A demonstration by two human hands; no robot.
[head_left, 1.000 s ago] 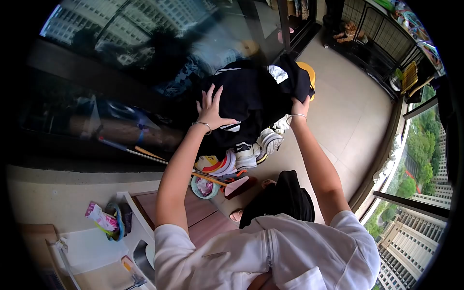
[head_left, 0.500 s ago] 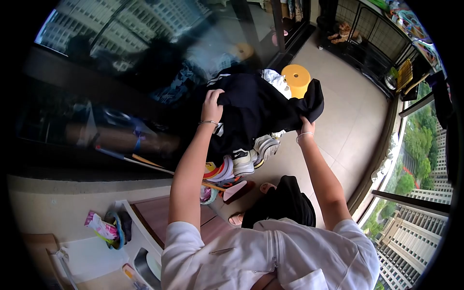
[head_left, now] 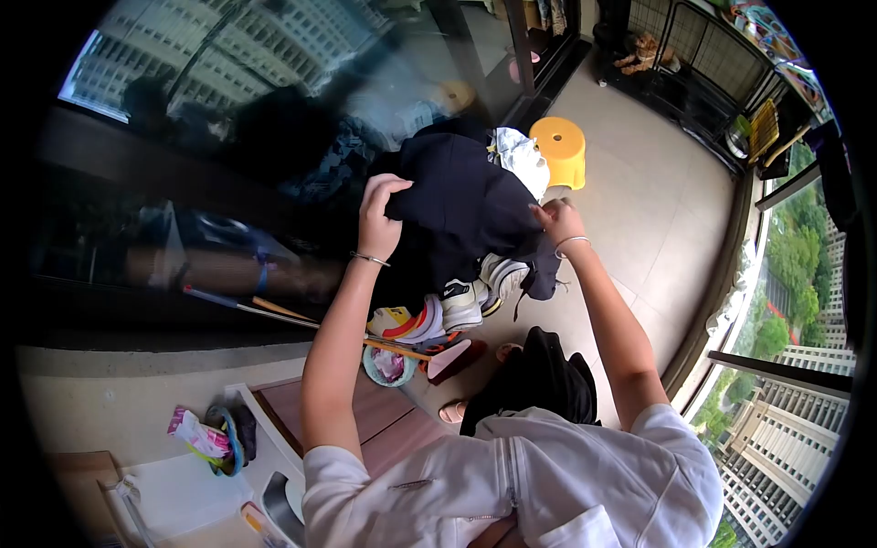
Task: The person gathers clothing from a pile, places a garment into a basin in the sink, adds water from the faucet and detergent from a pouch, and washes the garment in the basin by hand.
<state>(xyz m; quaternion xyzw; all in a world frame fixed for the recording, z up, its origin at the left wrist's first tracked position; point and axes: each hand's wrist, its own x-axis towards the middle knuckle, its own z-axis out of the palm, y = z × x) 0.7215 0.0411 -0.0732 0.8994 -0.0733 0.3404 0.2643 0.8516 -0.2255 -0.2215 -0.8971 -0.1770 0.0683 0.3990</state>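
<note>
A dark garment (head_left: pixel 461 192), black or very dark navy, is spread between my two hands; its exact kind does not show. My left hand (head_left: pixel 380 215) pinches its left edge, thumb and fingers closed on the cloth. At its right edge my right hand (head_left: pixel 560 222) is closed with thumb and fingertips on the fabric. A loose dark part (head_left: pixel 541 274) hangs below my right hand. White cloth (head_left: pixel 523 164) lies behind the garment, beside a yellow stool (head_left: pixel 559 146). White sneakers (head_left: pixel 463 303) stand just under its lower edge.
Brushes, a pink-faced dustpan (head_left: pixel 449 358) and a small basin (head_left: pixel 388 365) are near my feet. A glass door (head_left: pixel 301 82) runs along the left. A dog (head_left: pixel 644 50) is by a wire cage at the back. Windows (head_left: pixel 790 265) line the right; a white sink counter (head_left: pixel 174 484) is lower left.
The bunched end that my right hand held up has dropped and hangs down. My right hand has moved slightly left, my left hand slightly left and down. The cloth lies flatter between them.
</note>
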